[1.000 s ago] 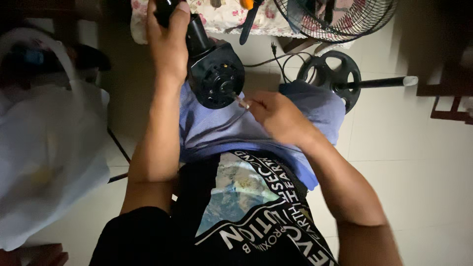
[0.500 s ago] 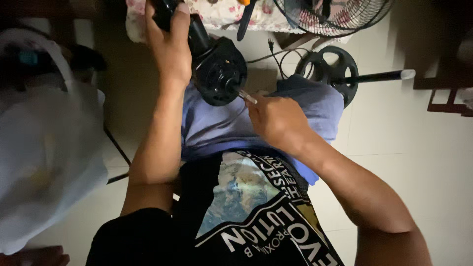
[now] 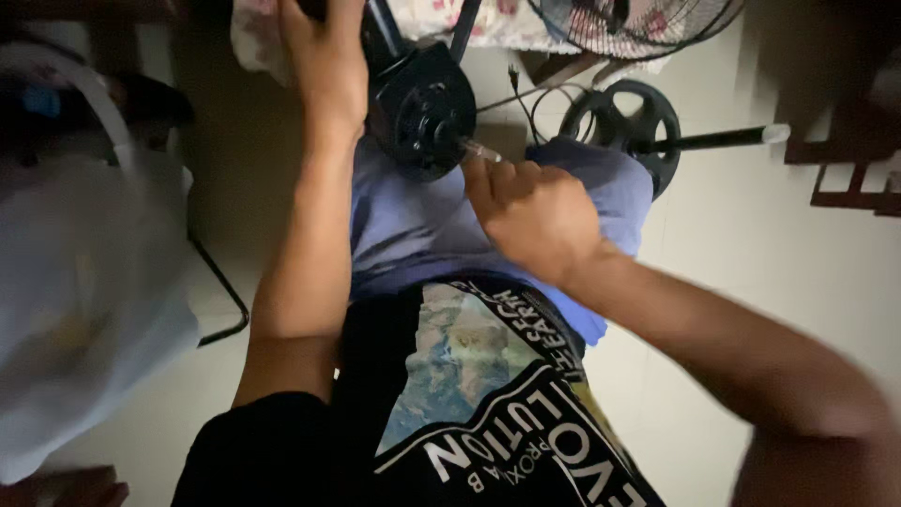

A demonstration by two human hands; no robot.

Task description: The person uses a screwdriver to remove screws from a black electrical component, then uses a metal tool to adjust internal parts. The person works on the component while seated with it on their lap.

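Note:
A black round fan motor housing (image 3: 424, 111) rests on my lap over blue shorts (image 3: 422, 221). My left hand (image 3: 324, 66) grips the dark neck of the fan just left of the housing, at the top of the view. My right hand (image 3: 535, 211) is closed on a slim tool with a pale clear handle (image 3: 481, 150), whose tip meets the housing's right side. Most of the tool is hidden inside my fist.
A wire fan guard (image 3: 638, 23) lies at the top right on a patterned cloth (image 3: 507, 23). A black round fan base with a pole (image 3: 624, 122) and a power cord (image 3: 526, 89) lie on the pale floor. A large white bag (image 3: 75, 282) sits at left.
The view has shifted closer, and my right hand has moved up slightly with the tool still at the housing. My left hand keeps its grip.

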